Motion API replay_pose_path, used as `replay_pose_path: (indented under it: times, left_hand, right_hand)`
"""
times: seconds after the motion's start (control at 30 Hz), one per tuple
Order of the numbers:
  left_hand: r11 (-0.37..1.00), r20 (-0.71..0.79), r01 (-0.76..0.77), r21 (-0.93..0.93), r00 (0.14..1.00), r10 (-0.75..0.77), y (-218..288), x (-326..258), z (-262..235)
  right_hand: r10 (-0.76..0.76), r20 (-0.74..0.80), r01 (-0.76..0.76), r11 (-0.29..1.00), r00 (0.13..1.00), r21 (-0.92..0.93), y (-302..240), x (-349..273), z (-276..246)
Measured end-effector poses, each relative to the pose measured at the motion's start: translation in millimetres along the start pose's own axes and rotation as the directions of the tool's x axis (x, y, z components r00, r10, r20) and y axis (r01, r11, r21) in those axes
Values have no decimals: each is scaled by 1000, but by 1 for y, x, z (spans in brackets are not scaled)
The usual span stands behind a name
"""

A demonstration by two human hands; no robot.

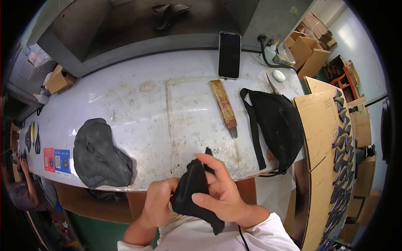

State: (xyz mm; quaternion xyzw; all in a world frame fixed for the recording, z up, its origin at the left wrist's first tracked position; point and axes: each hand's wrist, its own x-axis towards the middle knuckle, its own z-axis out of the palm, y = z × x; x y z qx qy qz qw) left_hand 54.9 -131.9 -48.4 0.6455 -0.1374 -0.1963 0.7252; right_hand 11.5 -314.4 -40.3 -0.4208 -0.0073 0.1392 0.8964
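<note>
In front of my body, just over the table's near edge, I hold a black folded piece (191, 188) that looks like soft leather or cloth, perhaps a shoe upper. My left hand (158, 203) is closed on its left edge, fingers curled in. The thumb of my right hand (224, 194) presses on its face, while the fingers reach up behind it. A thin dark end sticks out past the right fingers. On the table to the left lies a dark grey stack of soft pieces (100, 154). Farther off is a rusty, tape-wrapped knife (224, 106) with a short blade.
A black waist bag (276, 127) lies at the right, with scissors (272, 83) and a white oval lump (279, 75) behind. A phone (229, 55) stands against the grey cabinet (138, 55). Cardboard (318, 138) at right bears rows of dark pointed pieces. Another person (26, 190) sits far left.
</note>
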Motion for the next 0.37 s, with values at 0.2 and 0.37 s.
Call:
replay_pose_path:
  times: [0.2,0.37]
  left_hand:
    - [874,55,329,-358,942,-332,-10,2,9]
    - [930,-48,177,-323,978,-203,-16,8,14]
  right_hand:
    - [-88,-137,92,995,987,24,1,2,3]
    - [-38,-228,73,986,973,151,3,8,4]
